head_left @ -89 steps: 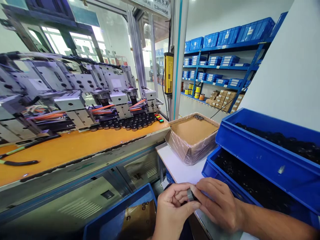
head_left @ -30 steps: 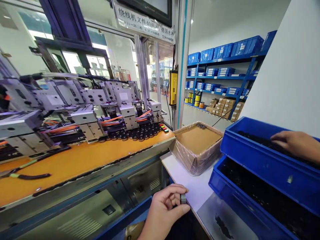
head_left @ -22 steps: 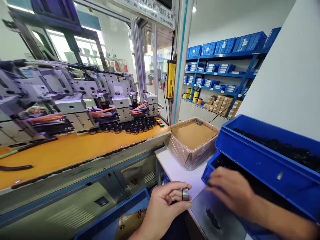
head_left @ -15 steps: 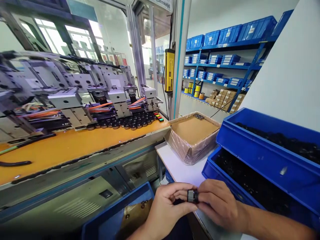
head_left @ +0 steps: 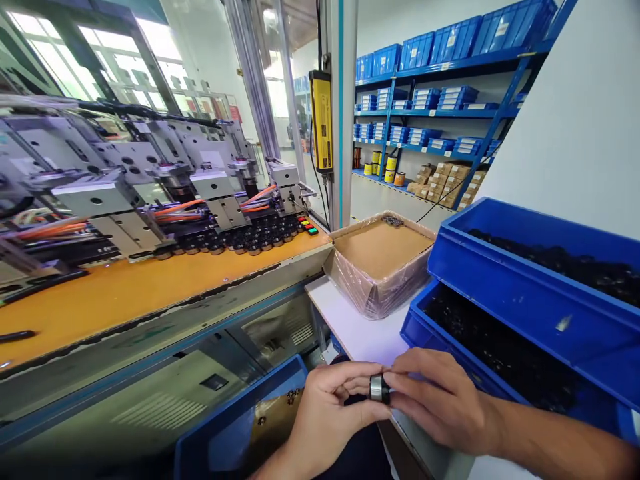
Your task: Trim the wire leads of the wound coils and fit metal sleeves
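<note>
A small round metal-and-black part (head_left: pixel 379 389) sits between both my hands at the bottom middle. My left hand (head_left: pixel 327 417) pinches it between thumb and fingers. My right hand (head_left: pixel 439 400) is closed on the part's right side, fingertips pressed against it. Both hands hover over the front edge of a white side table (head_left: pixel 356 330). Two stacked blue bins, the lower bin (head_left: pixel 453 333) and the upper bin (head_left: pixel 520 287), hold many small black parts just right of my hands.
A winding machine (head_left: pixel 150 193) stands on an orange bench (head_left: pixel 140 287) at left. A plastic-wrapped cardboard box (head_left: pixel 380 263) sits on the white table. A blue bin (head_left: pixel 235 427) lies below the bench. Blue shelving (head_left: pixel 430 127) lines the far wall.
My right hand reached into the upper blue bin, came back down and met my left hand at the small part. Both hands now hold it together.
</note>
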Action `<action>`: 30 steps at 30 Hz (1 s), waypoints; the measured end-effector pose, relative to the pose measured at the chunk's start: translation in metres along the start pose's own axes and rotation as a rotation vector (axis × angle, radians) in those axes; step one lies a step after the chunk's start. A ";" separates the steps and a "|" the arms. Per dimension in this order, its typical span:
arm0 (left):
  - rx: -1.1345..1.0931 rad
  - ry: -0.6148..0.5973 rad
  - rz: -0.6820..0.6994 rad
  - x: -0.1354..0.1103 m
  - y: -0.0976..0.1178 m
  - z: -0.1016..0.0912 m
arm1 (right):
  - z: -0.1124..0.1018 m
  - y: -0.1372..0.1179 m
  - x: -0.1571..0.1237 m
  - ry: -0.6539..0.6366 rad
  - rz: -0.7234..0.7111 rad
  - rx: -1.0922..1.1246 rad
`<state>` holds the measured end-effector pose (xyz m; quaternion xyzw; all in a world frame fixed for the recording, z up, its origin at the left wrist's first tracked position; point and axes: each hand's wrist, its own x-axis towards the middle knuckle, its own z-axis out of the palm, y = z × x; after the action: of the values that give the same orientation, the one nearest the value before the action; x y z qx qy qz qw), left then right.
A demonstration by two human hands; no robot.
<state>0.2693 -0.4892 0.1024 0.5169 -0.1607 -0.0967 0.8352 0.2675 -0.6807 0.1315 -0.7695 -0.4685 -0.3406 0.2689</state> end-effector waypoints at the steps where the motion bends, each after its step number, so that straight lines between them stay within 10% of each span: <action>1: -0.021 -0.013 -0.019 0.000 0.000 0.000 | 0.000 0.001 0.000 -0.013 -0.011 0.014; 19: -0.263 0.026 -0.006 -0.008 -0.012 0.016 | 0.002 -0.007 -0.001 0.014 -0.060 -0.107; 26: 0.439 -0.020 0.461 -0.002 0.002 -0.005 | 0.003 -0.011 -0.006 -0.039 0.059 0.081; 30: 0.449 -0.011 0.495 -0.005 0.000 -0.007 | 0.002 -0.012 -0.007 -0.065 0.073 0.104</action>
<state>0.2675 -0.4824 0.0987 0.6328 -0.3032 0.1439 0.6978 0.2549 -0.6779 0.1254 -0.7818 -0.4655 -0.2807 0.3055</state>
